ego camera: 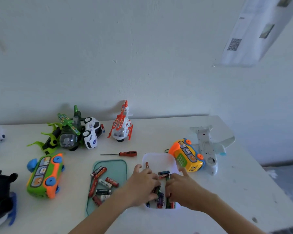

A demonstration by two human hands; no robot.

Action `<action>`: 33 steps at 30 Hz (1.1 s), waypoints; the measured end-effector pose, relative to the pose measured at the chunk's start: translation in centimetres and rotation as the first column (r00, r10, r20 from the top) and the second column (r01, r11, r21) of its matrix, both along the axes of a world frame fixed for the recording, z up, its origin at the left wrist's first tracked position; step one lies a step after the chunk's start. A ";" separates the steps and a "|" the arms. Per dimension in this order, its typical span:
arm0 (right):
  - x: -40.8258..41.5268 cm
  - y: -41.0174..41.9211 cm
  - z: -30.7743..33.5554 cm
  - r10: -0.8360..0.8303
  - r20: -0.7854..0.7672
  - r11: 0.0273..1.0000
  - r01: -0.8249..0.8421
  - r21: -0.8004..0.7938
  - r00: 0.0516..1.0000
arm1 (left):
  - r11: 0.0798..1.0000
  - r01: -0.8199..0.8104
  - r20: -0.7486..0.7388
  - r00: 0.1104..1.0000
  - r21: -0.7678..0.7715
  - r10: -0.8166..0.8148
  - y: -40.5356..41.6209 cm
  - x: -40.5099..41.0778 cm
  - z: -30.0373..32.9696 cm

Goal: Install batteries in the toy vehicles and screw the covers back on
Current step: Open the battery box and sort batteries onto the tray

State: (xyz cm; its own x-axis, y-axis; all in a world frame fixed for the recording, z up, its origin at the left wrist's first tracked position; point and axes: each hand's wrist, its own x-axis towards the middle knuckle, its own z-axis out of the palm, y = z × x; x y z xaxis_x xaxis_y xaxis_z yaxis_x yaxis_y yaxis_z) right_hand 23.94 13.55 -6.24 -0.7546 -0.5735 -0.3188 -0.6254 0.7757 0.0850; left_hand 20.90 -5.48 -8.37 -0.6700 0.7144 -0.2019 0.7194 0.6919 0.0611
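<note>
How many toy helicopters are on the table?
2: the green helicopter at the back left, against the white police car, and the orange-and-white helicopter at the back centre.

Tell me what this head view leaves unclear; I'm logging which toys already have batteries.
- Left hand and right hand: fingertips buried among batteries in the white plastic tub, so each grip is unclear.
- Upside-down white toy airplane: battery bay too small and blurred to read.
- Green-and-orange toy bus: underside faces away.
- Black-and-white plush toys: cut by left edge.
</note>
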 end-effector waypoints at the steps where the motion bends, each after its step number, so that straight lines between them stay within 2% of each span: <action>1: 0.0 0.3 -0.4 -0.012 0.012 1.000 0.012 0.018 1.000 | 0.999 -0.012 0.009 1.000 -0.046 0.012 0.6 -0.1 -0.1; 4: -0.2 0.7 -1.1 -0.065 0.078 0.998 0.064 0.009 0.995 | 0.989 -0.102 -0.022 0.995 -0.108 0.100 1.6 -0.1 -0.4; 10: -0.5 0.3 -0.1 0.000 0.091 1.000 -0.003 0.031 0.996 | 0.969 -0.188 -0.033 0.982 -0.161 0.185 2.8 0.2 -0.3; 17: -0.6 -0.1 0.4 0.086 0.088 0.986 -0.097 0.138 0.992 | 0.960 -0.235 -0.078 0.971 -0.154 0.225 3.9 0.3 -0.7; 22: -0.3 0.0 0.4 0.096 0.063 0.984 -0.105 0.144 0.993 | 0.967 -0.227 -0.103 0.971 -0.118 0.216 3.4 0.1 -1.1; 26: -0.3 -0.3 0.7 0.093 0.059 0.989 -0.099 0.114 0.994 | 0.971 -0.241 -0.073 0.968 -0.008 0.240 2.9 0.3 -0.5; 28: -0.4 -0.5 0.7 0.091 0.068 0.985 -0.100 0.139 0.994 | 0.953 -0.269 -0.031 0.961 0.143 0.276 1.9 0.4 0.5; 31: -0.2 -0.8 0.5 0.098 0.074 0.979 -0.109 0.174 0.992 | 0.832 -0.370 0.117 0.928 0.414 0.354 -1.3 0.1 1.7; 33: 0.0 -1.0 0.4 0.079 0.072 0.980 -0.090 0.178 0.994 | 0.752 -0.457 0.210 0.889 0.474 0.407 -4.2 -0.6 1.3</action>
State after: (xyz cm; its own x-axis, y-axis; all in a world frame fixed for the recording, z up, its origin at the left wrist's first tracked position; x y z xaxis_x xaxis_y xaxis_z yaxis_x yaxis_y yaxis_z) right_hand 23.95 12.59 -5.85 -0.6806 -0.5626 -0.4693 -0.6967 0.6951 0.1771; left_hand 20.27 -9.71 -7.06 -0.9290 0.3691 0.0259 0.3255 0.7822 0.5312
